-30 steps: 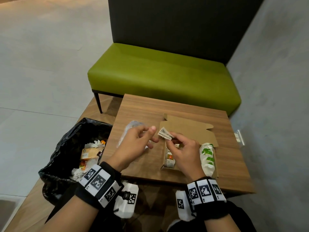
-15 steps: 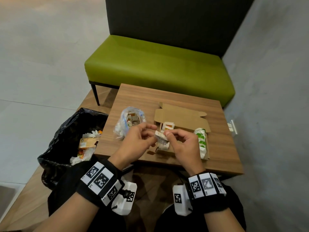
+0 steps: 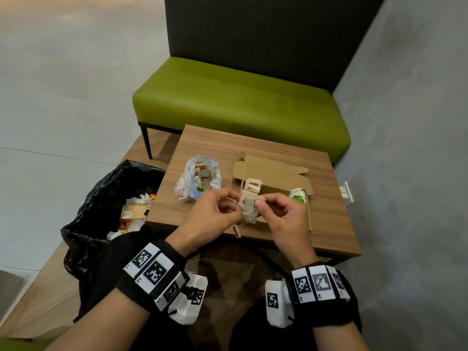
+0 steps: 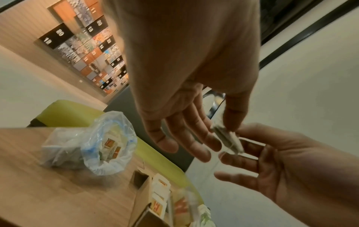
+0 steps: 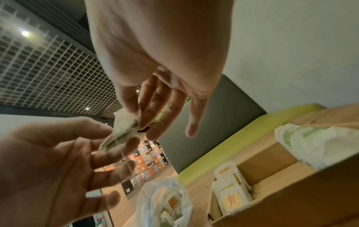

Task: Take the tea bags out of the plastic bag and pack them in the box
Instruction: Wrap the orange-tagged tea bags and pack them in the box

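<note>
Above the near edge of the bench (image 3: 222, 153), between my two wrists, I hold one tea bag (image 3: 247, 208) off the surface, and the box (image 3: 272, 188) I mean to pack it in lies just beyond and a little to the right of it, toward the bench's right edge. My left hand (image 3: 215, 211) pinches the bag's left side between thumb and fingertips, and my right hand (image 3: 283, 219) pinches its upper right corner the same way, the other fingers on both hands loosely spread. The bag hangs with its long axis running roughly away from me and downward, so to my eye it wants turning to sit on edge alongside the packets already standing upright at the box's left end. My right hand is the nearer to the box, directly over its near part, so I judge it the one to carry the bag in. The bag is small, pale and gauzy, speckled with dark leaf showing through, soft and slightly crumpled; a thin thread seems to trail from it across my left fingers (image 5: 108, 155). The plastic bag (image 3: 198, 178) sits open on the bench to the left of the box, with more packets visible inside.
</note>
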A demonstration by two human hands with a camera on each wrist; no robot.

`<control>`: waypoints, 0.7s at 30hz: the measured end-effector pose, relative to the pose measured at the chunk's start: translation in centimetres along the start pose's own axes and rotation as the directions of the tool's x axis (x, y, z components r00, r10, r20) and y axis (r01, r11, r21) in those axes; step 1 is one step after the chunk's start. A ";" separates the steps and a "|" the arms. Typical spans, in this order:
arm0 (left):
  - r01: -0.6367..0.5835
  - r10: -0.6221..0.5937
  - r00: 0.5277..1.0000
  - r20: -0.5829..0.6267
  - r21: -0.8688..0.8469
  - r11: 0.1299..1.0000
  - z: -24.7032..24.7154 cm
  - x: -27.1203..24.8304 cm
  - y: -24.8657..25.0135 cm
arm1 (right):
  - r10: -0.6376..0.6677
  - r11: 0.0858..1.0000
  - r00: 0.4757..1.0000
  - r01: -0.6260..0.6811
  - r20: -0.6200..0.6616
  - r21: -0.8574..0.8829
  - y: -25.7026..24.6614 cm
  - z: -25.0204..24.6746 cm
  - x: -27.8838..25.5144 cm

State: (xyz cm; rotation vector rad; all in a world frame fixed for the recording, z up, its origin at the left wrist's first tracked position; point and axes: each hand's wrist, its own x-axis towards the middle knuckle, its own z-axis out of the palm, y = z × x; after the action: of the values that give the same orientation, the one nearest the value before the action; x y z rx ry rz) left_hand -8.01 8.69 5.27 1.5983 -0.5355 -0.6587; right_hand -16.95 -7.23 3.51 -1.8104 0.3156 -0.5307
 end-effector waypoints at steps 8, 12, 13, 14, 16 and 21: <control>-0.086 0.086 0.996 0.002 0.060 0.994 0.1 -0.4 0.0 | 0.046 0.998 0.998 -0.048 0.040 0.045 -0.4 0.0 -1.1; -0.096 0.103 0.993 -0.065 0.107 0.990 0.2 0.4 0.6 | 0.146 0.981 0.983 -0.158 0.110 0.115 0.0 -0.5 -1.6; -0.106 0.115 0.991 -0.075 0.116 0.988 0.3 0.6 0.9 | 0.166 0.975 0.972 -0.187 0.164 0.121 0.1 -0.5 -1.6; -0.118 0.128 0.988 -0.081 0.122 0.985 0.5 0.8 1.2 | 0.180 0.972 0.960 -0.207 0.214 0.113 0.3 -0.5 -1.6; -0.128 0.142 0.985 -0.098 0.132 0.983 1.1 1.3 2.0 | 0.200 0.967 0.941 -0.234 0.275 0.099 0.6 -0.3 -1.4; -0.103 0.125 0.983 -0.135 0.160 0.982 2.3 2.5 4.1 | 0.228 0.960 0.945 -0.258 0.236 0.105 1.5 0.3 -0.3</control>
State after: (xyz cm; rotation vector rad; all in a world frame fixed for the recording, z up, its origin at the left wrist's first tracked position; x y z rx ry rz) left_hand -7.67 4.78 8.86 1.7291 -0.5762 -0.4196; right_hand -16.96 -7.33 1.96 -1.6512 0.3358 -0.1688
